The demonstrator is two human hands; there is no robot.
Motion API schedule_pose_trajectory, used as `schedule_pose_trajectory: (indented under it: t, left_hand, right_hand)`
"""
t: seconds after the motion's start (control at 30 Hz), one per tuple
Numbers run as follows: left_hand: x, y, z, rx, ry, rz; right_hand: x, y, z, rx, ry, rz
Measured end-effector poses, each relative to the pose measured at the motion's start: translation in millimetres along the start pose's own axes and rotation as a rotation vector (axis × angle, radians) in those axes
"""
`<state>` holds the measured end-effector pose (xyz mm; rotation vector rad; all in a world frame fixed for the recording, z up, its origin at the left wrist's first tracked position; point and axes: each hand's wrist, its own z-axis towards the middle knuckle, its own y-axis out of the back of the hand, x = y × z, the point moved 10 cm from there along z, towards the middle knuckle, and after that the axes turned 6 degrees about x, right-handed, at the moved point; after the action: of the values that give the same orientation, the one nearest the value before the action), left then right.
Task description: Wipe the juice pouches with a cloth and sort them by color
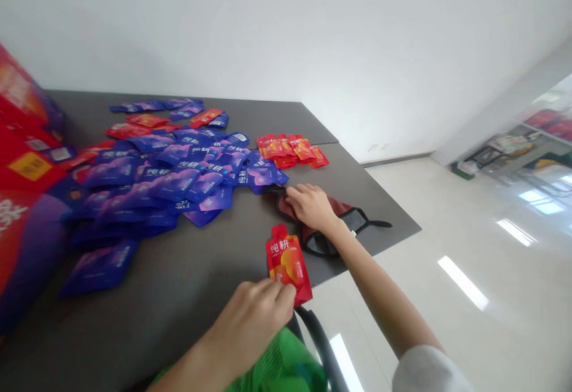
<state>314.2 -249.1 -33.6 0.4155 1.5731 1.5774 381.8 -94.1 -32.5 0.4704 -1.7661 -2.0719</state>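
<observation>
My left hand (254, 314) is closed on the lower end of a red pouch (288, 261), which has a spout at the top, orange fruit and white lettering. The pouch is near the table's front edge. Farther right, my right hand (313, 206) has its fingers curled on a reddish-brown cloth item (339, 206) with black edging and straps. What kind of item it is I cannot make out, and the hand covers part of it. A row of overlapping red pouches (290, 149) lies just beyond the right hand.
Many purple-blue pouches (179, 177) are heaped on the grey table (201, 273), with several red ones among them. A red and purple box (27, 201) stands at the left. Green mesh cloth (281, 362) and a black curved bar (319, 338) are below the front edge.
</observation>
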Motion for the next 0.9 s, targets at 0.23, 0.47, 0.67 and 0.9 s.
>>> schedule_pose_trajectory:
  t: [0.23,0.47,0.67,0.9]
  left_hand:
    - [94.6,29.3,-61.3,-0.446,0.660,-0.505]
    - [81.3,33.0,-60.9,-0.311,0.389,0.333]
    - [67.0,-2.1,-27.4,0.060,0.016,0.370]
    - [32.9,-4.3,-23.5,-0.039,-0.081,0.521]
  right_hand:
    - [-65.0,96.6,-62.6,-0.683,-0.264,0.287]
    - [-36.0,92.0,-55.4,-0.543,-0.126,0.353]
    - [62.7,76.7,-53.8,-0.259,0.241,0.361]
    - [96.0,-13.1,-18.8,0.069,0.356,0.050]
